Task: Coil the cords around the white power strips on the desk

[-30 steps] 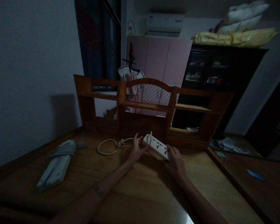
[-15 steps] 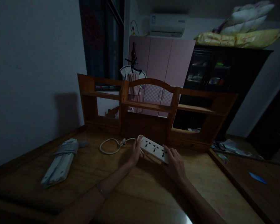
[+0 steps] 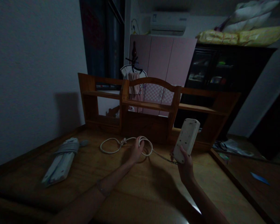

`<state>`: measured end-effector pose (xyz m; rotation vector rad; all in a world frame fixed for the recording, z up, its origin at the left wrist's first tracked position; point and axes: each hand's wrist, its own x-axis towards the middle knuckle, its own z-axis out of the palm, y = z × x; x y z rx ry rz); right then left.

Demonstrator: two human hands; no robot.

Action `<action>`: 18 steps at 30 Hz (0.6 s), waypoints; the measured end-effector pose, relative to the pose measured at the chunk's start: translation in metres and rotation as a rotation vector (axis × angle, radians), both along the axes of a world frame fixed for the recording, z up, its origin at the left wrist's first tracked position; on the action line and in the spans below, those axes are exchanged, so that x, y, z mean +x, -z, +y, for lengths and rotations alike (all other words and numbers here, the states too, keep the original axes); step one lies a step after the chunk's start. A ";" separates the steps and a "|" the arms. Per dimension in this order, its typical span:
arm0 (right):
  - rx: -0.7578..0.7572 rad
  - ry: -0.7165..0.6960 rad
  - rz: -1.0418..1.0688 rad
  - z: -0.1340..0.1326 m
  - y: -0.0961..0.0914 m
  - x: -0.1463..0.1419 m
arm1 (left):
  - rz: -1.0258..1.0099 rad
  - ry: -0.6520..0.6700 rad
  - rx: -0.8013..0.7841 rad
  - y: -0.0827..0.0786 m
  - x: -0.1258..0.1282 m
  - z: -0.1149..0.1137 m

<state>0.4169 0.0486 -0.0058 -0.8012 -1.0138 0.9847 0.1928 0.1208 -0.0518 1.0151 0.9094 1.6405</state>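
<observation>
My right hand (image 3: 186, 163) grips one end of a white power strip (image 3: 187, 137), raised above the desk and tilted up with its plain underside facing me. From its lower end the white cord (image 3: 163, 157) runs left to my left hand (image 3: 137, 151), whose fingers are closed around a loop of it. More cord curls on the desk left of that hand, with a knotted-looking part or plug (image 3: 123, 142) on it. Farther left lies a second power strip (image 3: 60, 165), its grey cord (image 3: 67, 147) wound around one end.
The wooden desk (image 3: 130, 199) carries a low open shelf (image 3: 149, 107) along its back. A wall (image 3: 37, 77) closes the left side. Beyond stand a pink wardrobe (image 3: 160, 59), a clothes stand and a dark cabinet (image 3: 242, 71). Papers (image 3: 233, 147) lie to the right.
The power strip, held between both hands before, has left my left hand. My right hand has carried it right and up and turned it underside toward me. The cord now stretches between the hands.
</observation>
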 end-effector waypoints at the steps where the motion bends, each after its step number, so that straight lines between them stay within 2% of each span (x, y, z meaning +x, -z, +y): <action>1: -0.034 -0.047 0.107 0.003 -0.001 0.004 | 0.030 0.038 0.014 0.000 0.001 -0.001; 4: -0.179 -0.243 0.342 0.012 -0.002 0.019 | 0.121 0.189 0.039 -0.001 0.005 -0.005; 6: -0.276 -0.353 0.391 0.017 0.002 0.026 | 0.179 0.301 0.039 -0.001 0.006 -0.010; 9: -0.357 -0.322 0.329 0.019 0.008 0.027 | 0.270 0.399 0.061 -0.004 0.009 -0.019; 12: -0.373 -0.289 0.241 0.014 0.006 0.017 | 0.319 0.392 0.093 -0.008 0.011 -0.024; 15: -0.326 -0.420 0.150 0.005 0.000 0.007 | 0.340 0.382 0.101 -0.011 0.013 -0.026; 18: -0.329 -0.561 -0.029 -0.004 0.000 0.000 | 0.330 0.410 0.101 -0.012 0.013 -0.028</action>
